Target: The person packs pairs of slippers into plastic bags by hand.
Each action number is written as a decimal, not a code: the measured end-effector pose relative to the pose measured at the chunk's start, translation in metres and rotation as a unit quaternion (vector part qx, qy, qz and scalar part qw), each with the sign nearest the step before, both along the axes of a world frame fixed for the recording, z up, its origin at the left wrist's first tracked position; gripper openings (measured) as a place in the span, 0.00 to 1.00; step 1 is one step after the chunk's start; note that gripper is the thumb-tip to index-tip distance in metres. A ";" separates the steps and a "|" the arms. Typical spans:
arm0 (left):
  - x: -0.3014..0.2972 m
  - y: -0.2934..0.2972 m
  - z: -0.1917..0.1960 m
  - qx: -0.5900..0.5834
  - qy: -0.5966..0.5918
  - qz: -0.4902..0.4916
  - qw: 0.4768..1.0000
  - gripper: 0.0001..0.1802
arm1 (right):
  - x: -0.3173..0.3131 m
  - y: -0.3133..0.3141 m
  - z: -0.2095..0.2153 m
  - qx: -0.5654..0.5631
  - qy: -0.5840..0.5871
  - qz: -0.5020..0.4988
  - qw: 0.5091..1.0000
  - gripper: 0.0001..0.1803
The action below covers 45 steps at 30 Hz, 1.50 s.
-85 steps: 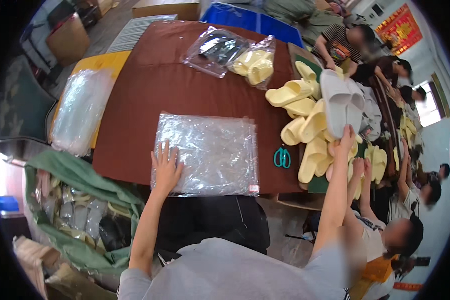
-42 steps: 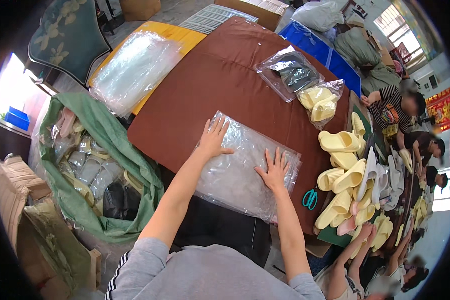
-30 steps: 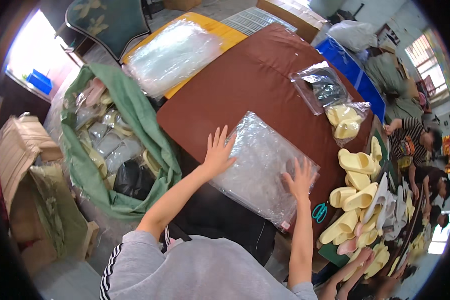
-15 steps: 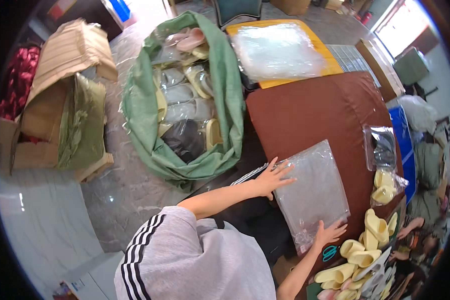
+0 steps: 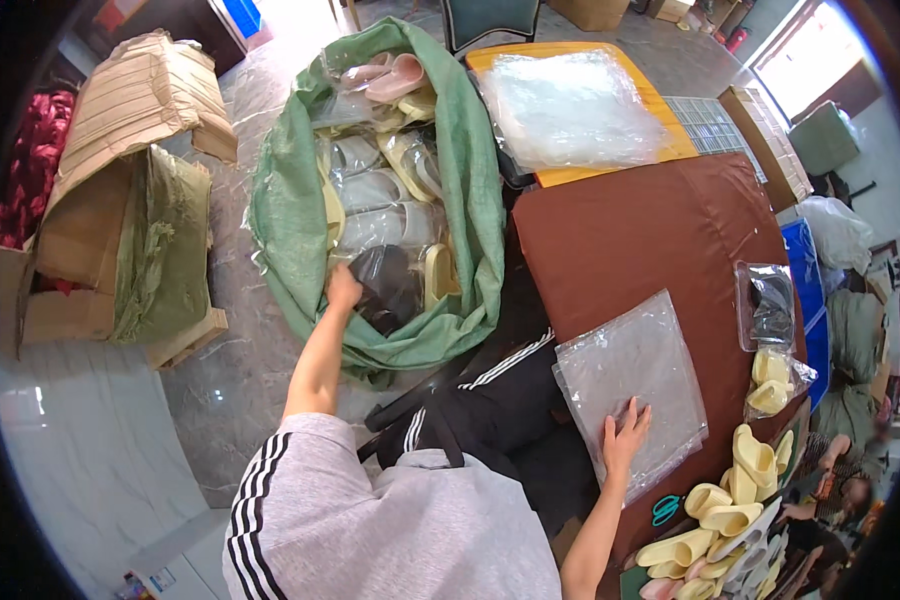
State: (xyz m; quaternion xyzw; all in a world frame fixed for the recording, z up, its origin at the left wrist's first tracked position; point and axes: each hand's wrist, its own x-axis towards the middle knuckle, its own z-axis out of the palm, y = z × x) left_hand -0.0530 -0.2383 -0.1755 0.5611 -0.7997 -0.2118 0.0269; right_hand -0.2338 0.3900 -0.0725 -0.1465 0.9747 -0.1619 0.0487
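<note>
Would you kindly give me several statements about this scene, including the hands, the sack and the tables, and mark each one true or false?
1. The left hand is in the opening of the green sack, beside a black packet. True.
2. Teal scissors lie beside the pile of yellow slippers. True.
3. The right hand is gripping the scissors. False: it is spread over the clear plastic bag on the brown table.
4. Every slipper in the sack is pink. False: grey slippers lie there too.
5. The yellow table bears clear plastic sheets. True.
6. In the picture, the sack is right of the brown table. False: it is to the left.
</note>
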 end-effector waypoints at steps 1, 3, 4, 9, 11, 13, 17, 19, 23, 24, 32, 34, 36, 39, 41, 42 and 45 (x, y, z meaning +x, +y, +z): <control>0.014 -0.002 -0.007 -0.017 -0.006 -0.010 1.000 0.27 | -0.001 -0.003 0.001 0.001 -0.008 0.001 1.000 0.38; 0.021 0.005 -0.010 -0.013 -0.041 -0.041 0.998 0.31 | 0.000 0.000 -0.004 0.010 0.008 -0.006 1.000 0.38; 0.025 0.010 -0.008 -0.021 -0.079 -0.076 0.994 0.31 | 0.002 0.000 -0.007 0.016 0.020 -0.005 1.000 0.38; 0.030 0.015 0.013 -0.001 -0.136 -0.197 0.971 0.25 | 0.005 0.003 -0.013 0.012 0.024 -0.027 0.999 0.39; 0.022 0.018 0.032 -0.023 -0.099 -0.288 0.952 0.24 | 0.004 0.007 -0.016 -0.003 0.031 -0.028 0.999 0.39; 0.002 0.037 0.090 -0.007 -0.084 -0.288 0.954 0.25 | 0.005 0.006 -0.016 0.009 0.040 -0.037 0.998 0.38; -0.020 0.058 0.207 -0.089 -0.035 -0.300 0.949 0.23 | 0.002 0.000 -0.018 -0.002 0.066 -0.029 0.997 0.38; -0.036 0.075 0.263 -0.101 0.115 -0.317 0.936 0.19 | 0.004 0.001 -0.020 -0.014 0.058 -0.048 0.997 0.39; -0.072 0.120 0.343 0.120 0.373 -0.235 0.889 0.16 | 0.006 0.002 -0.017 -0.032 0.028 -0.078 0.996 0.39; -0.087 0.147 0.357 0.204 0.446 -0.219 0.843 0.19 | 0.007 0.004 -0.014 -0.051 0.031 -0.075 0.995 0.38; -0.179 0.325 0.351 0.652 0.454 -0.132 0.592 0.14 | 0.018 0.028 0.029 -0.438 0.010 -0.166 0.883 0.25; -0.188 0.384 0.335 0.631 0.513 -0.219 0.539 0.10 | 0.024 0.042 0.052 -0.520 0.014 -0.201 0.830 0.23; -0.203 0.420 0.306 0.704 0.478 -0.059 0.522 0.14 | 0.030 0.058 0.076 -0.535 0.020 -0.252 0.806 0.21; -0.181 0.470 0.261 0.737 0.460 -0.081 0.488 0.14 | 0.037 0.083 0.095 -0.514 0.130 -0.311 0.789 0.18; -0.167 0.470 0.185 0.823 0.364 -0.004 0.436 0.10 | 0.036 0.092 0.103 -0.474 0.162 -0.336 0.798 0.17; -0.157 0.472 0.144 0.822 0.310 0.012 0.478 0.09 | 0.037 0.101 0.098 -0.441 0.183 -0.330 0.814 0.17; -0.124 0.469 0.116 0.797 0.162 0.023 0.582 0.08 | 0.038 0.126 0.070 -0.358 0.195 -0.315 0.858 0.13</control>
